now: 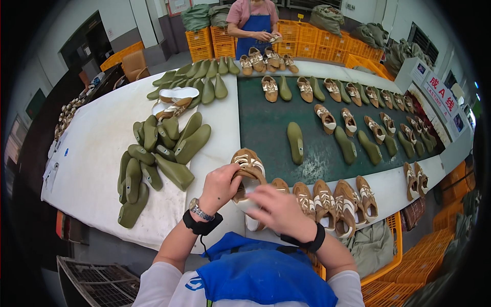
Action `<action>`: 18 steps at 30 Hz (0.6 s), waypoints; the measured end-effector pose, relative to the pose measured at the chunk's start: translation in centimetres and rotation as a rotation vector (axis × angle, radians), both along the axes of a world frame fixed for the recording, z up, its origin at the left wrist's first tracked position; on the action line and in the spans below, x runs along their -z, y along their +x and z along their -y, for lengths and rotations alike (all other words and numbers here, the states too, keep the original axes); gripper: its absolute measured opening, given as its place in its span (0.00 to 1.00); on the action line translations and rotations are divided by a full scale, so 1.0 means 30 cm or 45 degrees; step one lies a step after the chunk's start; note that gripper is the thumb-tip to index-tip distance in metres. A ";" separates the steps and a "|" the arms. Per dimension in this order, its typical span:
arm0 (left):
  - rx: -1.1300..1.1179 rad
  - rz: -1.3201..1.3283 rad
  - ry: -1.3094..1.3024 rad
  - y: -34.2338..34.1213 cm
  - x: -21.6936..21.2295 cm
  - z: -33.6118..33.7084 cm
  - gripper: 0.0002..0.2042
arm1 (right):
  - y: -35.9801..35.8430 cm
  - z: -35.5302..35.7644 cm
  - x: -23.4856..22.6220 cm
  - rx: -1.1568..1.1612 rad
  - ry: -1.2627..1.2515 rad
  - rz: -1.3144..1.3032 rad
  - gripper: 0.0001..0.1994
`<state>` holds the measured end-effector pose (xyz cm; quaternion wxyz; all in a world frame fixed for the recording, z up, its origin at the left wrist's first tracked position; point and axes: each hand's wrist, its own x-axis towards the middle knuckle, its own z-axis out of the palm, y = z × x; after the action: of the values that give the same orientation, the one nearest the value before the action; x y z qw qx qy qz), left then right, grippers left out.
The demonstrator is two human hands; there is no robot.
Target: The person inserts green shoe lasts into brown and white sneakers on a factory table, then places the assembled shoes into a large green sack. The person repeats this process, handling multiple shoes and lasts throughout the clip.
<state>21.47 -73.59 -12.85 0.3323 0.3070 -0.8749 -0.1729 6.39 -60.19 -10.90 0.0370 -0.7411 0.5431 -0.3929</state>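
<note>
Near edge of the table (97, 153): the person's left hand (220, 187) grips the side of a brown-and-cream shoe (249, 171), fingers curled over its opening. The right hand (279, 207) covers the shoe's near end, fingers bent around it. The shoe sits tilted, toe pointing away, just above the white table edge.

Just right of the hands, a row of matching shoes (335, 202) stands side by side along the near edge. To the left, a heap of olive-green shoe forms (153, 158) lies on the white cloth.

Middle: a dark green belt (266, 128) carries single green forms and more shoes, spread apart.

Far end: another person in a blue apron (254, 25) holds a shoe in both hands. Orange crates (307, 38) are stacked behind.
</note>
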 end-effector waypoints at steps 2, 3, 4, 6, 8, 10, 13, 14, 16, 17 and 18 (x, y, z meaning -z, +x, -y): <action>0.106 -0.004 -0.022 -0.012 0.007 0.017 0.16 | -0.009 0.014 0.010 -0.125 0.265 -0.179 0.13; 0.144 -0.008 -0.030 -0.016 0.013 0.028 0.18 | -0.029 0.046 0.025 -0.081 0.286 -0.167 0.12; 0.160 0.001 -0.038 -0.018 0.024 0.036 0.22 | -0.065 0.086 0.042 -0.064 0.311 -0.164 0.11; 0.081 -0.028 -0.032 -0.005 0.058 0.056 0.23 | -0.180 0.179 0.086 -0.027 0.383 -0.108 0.12; 0.012 -0.025 -0.023 0.036 0.110 0.078 0.24 | -0.317 0.287 0.152 0.050 0.481 -0.152 0.11; 0.002 0.054 0.054 0.104 0.177 0.103 0.22 | -0.428 0.391 0.241 0.169 0.625 -0.150 0.10; -0.101 0.199 0.168 0.227 0.304 0.117 0.19 | -0.547 0.532 0.384 0.324 0.722 -0.169 0.13; -0.155 0.255 0.215 0.264 0.347 0.123 0.18 | -0.580 0.575 0.426 0.387 0.755 -0.180 0.14; -0.256 0.281 0.280 0.330 0.431 0.129 0.18 | -0.631 0.645 0.502 0.526 0.532 0.031 0.21; -0.323 0.331 0.339 0.359 0.471 0.138 0.18 | -0.646 0.673 0.532 0.623 0.471 0.157 0.24; -0.364 0.369 0.455 0.386 0.506 0.151 0.25 | -0.660 0.684 0.552 0.697 0.569 0.083 0.33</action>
<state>33.05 -78.11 -28.03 0.1652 0.5028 -0.8167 -0.2300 -13.42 -80.71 -27.47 0.1090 -0.5287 0.7927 -0.2831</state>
